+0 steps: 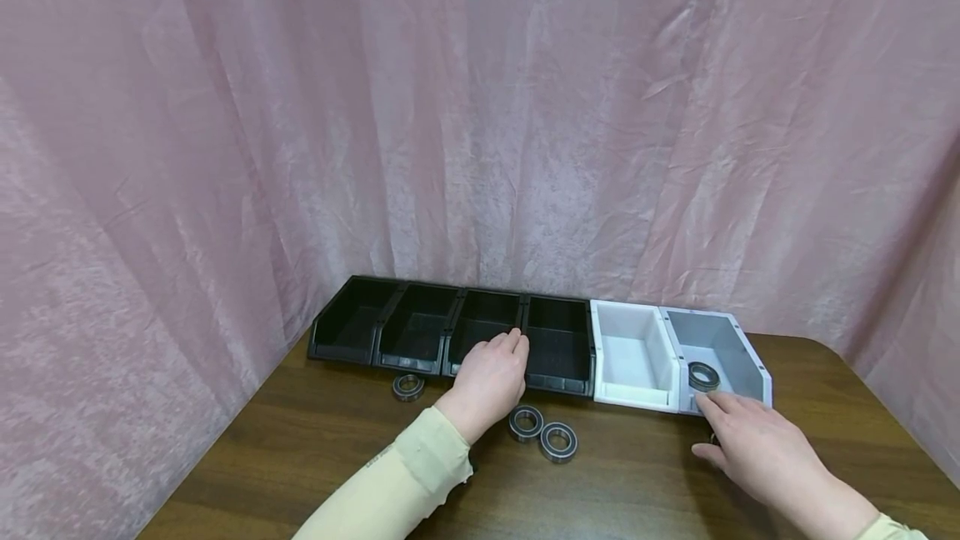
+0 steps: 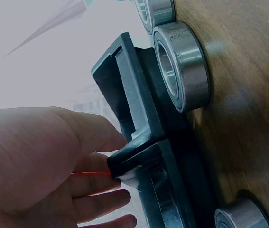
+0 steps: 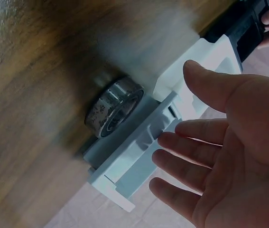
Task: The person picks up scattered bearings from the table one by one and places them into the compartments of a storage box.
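Note:
My left hand [image 1: 491, 377] is at the divider between two black bins [image 1: 557, 348]. In the left wrist view its thumb and index finger pinch the bins' front corner, the other fingers loosely extended. My right hand [image 1: 761, 448] hovers at the front of the grey bin [image 1: 752, 357], fingers extended and thumb apart, holding nothing. A ball bearing [image 1: 703, 387] lies inside that bin. Another bearing [image 3: 108, 107] rests on the table before it, mostly hidden under the right hand in the head view. Two bearings [image 1: 558, 458] lie side by side right of the left wrist.
Another bearing [image 1: 408, 397] lies before the black bins on the left. A white bin [image 1: 633, 397] stands between the black bins and the grey one. The row of bins backs onto a pink curtain [image 1: 480, 107]. The wooden table [image 1: 630, 490] ends at a rounded right corner.

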The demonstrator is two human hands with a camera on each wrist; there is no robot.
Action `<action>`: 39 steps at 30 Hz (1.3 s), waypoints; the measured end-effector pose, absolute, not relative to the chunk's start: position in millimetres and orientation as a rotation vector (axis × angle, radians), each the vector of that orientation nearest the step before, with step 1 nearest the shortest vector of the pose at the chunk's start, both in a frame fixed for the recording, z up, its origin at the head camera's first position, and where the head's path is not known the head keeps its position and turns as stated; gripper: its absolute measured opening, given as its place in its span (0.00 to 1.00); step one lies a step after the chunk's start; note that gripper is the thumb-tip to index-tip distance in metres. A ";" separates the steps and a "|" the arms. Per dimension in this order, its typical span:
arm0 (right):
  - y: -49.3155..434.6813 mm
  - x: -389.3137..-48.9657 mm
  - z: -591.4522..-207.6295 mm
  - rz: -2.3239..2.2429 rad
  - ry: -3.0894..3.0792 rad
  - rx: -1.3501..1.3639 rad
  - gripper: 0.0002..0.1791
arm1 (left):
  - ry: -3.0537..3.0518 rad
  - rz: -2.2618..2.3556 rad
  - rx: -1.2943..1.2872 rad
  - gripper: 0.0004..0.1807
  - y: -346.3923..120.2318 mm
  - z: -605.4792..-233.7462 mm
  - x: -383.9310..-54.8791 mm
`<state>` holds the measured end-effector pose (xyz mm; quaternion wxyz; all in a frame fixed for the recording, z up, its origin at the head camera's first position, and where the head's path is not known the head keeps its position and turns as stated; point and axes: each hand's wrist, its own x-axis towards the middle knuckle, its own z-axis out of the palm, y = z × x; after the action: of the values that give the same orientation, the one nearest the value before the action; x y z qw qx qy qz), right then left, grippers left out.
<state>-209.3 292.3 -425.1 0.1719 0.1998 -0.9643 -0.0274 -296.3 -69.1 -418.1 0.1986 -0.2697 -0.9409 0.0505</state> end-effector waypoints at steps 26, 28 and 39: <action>299.0 -220.1 -436.4 -0.116 -2.702 0.542 0.38 | -2.585 0.167 -0.751 0.25 -69.4 -421.0 -297.1; 298.3 -221.6 -436.6 -0.115 -2.706 0.538 0.38 | -2.578 0.170 -0.751 0.25 -69.5 -421.3 -297.3; 294.5 -228.4 -436.3 -0.120 -2.748 0.511 0.37 | -2.586 0.160 -0.749 0.25 -68.7 -421.3 -296.5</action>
<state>-228.4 294.5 -436.3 0.1713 0.1799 -0.9677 -0.0423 -296.5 -68.7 -421.3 0.2204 -0.2710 -0.9352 0.0579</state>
